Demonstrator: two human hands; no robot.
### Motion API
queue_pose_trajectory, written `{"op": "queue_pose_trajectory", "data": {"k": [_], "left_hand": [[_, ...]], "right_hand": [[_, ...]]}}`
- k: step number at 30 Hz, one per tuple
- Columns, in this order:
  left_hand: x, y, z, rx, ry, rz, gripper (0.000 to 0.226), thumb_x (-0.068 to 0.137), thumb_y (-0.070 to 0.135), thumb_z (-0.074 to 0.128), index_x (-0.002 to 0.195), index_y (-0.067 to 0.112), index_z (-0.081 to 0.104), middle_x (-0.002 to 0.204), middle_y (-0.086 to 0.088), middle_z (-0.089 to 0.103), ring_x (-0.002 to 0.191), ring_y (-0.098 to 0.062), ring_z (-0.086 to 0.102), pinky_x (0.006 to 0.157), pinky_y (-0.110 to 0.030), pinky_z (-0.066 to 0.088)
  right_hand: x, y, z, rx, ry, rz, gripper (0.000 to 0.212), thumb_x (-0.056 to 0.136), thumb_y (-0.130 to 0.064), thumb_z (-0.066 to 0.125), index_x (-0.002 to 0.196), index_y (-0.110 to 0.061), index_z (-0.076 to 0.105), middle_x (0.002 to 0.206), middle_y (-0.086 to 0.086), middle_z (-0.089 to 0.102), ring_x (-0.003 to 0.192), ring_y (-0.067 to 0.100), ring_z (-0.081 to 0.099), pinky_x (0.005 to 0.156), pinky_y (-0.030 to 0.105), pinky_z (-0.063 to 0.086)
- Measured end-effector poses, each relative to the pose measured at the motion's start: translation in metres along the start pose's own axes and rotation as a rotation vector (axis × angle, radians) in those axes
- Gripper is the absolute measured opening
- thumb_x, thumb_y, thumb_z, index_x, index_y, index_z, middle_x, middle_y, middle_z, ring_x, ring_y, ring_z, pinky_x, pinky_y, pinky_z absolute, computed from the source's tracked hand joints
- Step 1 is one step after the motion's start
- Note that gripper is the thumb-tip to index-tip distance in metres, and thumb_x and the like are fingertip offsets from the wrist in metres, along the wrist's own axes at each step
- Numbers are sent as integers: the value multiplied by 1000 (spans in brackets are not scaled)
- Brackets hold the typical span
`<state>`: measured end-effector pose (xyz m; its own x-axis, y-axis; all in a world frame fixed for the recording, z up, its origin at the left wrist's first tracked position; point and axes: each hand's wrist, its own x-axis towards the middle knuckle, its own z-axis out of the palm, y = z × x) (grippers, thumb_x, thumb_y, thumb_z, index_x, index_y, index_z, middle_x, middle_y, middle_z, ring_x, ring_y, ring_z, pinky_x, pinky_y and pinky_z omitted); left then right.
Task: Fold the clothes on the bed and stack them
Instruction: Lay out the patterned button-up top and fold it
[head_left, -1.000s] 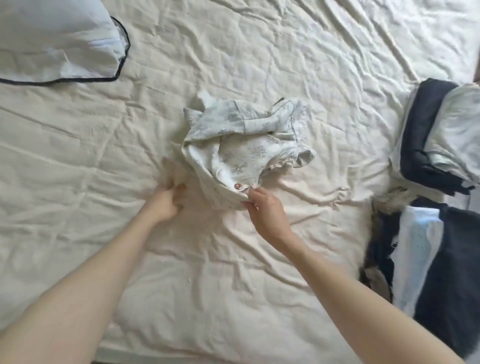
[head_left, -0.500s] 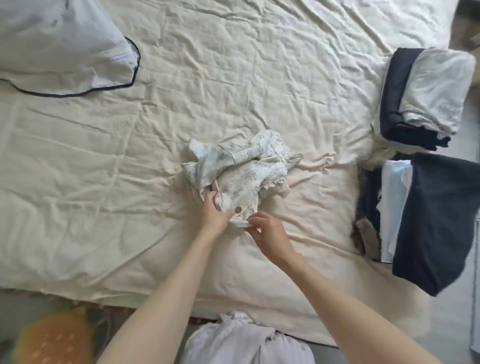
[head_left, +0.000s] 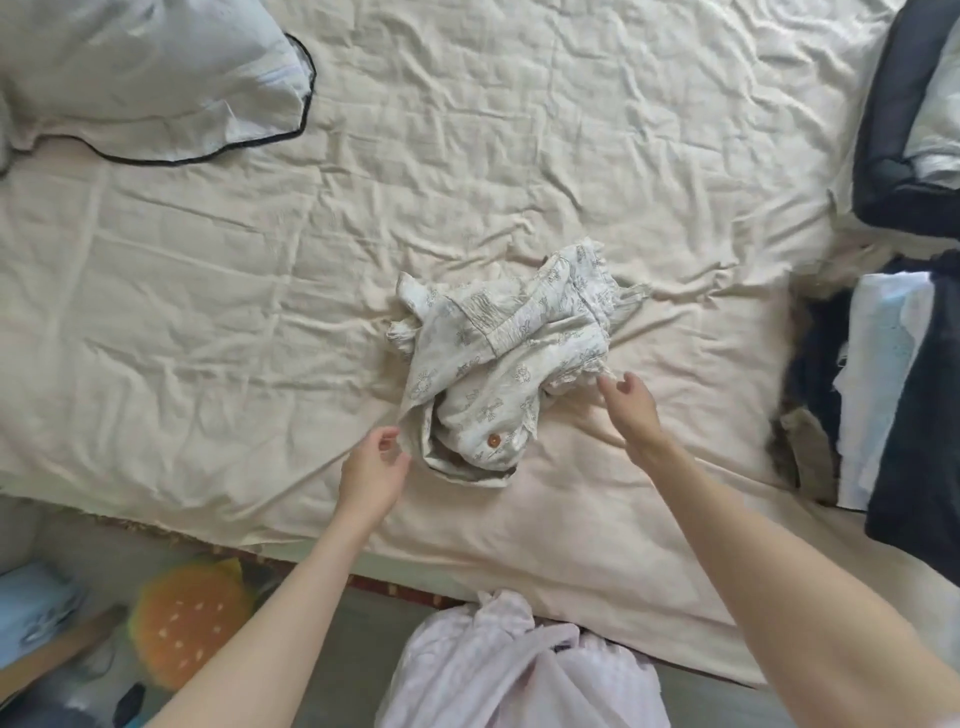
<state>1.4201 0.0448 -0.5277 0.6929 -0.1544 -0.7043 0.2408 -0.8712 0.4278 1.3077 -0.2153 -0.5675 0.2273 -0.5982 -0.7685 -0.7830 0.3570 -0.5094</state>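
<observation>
Head view: I see one crumpled top (head_left: 498, 358) mid-bed (head_left: 208, 312), near the front edge, within my reach.
Left hand (head_left: 371, 470): fingers pinch the top's lower left hem, I judge to pull it flat.
Right hand (head_left: 631, 402): fingertips close on the frilled right edge, so both sides can be spread.
Stacks (head_left: 904, 364): folded clothes lie at the right edge, well apart, leaving room to fold.
</observation>
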Motion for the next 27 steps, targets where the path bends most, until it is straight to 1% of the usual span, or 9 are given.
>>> {"op": "queue_pose_trajectory", "data": {"k": [3,7,9,12,15,17,21,24,27], "left_hand": [[9,18,2,27,38,121,30,92,16,57,122,12,57,120,-1,59,107,-13,54,87,-21,37],[14,52,13,-65,35,220,20,93,14,55,112,15,62,111,3,63,97,-7,56,79,-8,38],[14,75,15,-153,23,257,16,94,16,55,107,20,64,102,11,63,98,-8,58,77,-1,40],[14,113,14,-346,-56,208,23,92,34,58,113,24,62,107,13,63,104,-9,59,91,-24,50],[13,147,8,-473,-166,100,62,77,56,66,126,20,53,124,-1,60,110,-16,59,94,-39,51],[9,161,5,-304,-156,98,75,70,59,71,128,15,51,125,-2,60,110,-18,59,95,-40,50],[2,158,-1,-251,106,134,24,89,31,64,97,9,62,93,-6,67,88,-23,63,83,-39,53],[-6,148,-18,-510,113,3,43,90,30,63,114,-5,54,112,-14,60,111,-32,58,97,-49,47],[-14,140,-43,-707,81,5,30,90,25,64,103,0,57,104,-14,65,103,-29,62,89,-45,52]], "right_hand": [[32,-17,4,130,-58,103,60,96,-33,53,143,0,33,143,12,41,130,24,41,101,33,32],[32,-42,18,376,52,122,4,91,-12,60,94,-12,63,86,0,58,76,14,57,71,20,46],[17,-52,28,356,57,-35,26,91,-10,59,115,-2,61,99,1,63,89,20,64,81,27,53],[-18,-55,38,39,-11,-396,30,92,-18,60,119,-4,64,97,2,65,87,17,60,80,31,48],[-48,-44,40,-273,-85,-750,26,91,-7,59,115,-10,68,90,10,60,80,19,53,72,27,41],[-63,-38,41,-362,-142,-867,31,91,-2,58,118,-13,68,86,11,55,78,17,46,68,23,32],[-72,-37,34,-373,-162,-813,26,92,-8,59,116,-10,68,85,4,52,78,18,48,68,18,28],[-75,-36,21,-375,-142,-751,24,90,-17,63,111,-7,68,81,-4,48,74,13,46,67,17,27],[-80,-44,8,-400,-144,-672,23,88,-20,66,108,-9,68,79,-2,50,76,14,49,67,18,27]]}}
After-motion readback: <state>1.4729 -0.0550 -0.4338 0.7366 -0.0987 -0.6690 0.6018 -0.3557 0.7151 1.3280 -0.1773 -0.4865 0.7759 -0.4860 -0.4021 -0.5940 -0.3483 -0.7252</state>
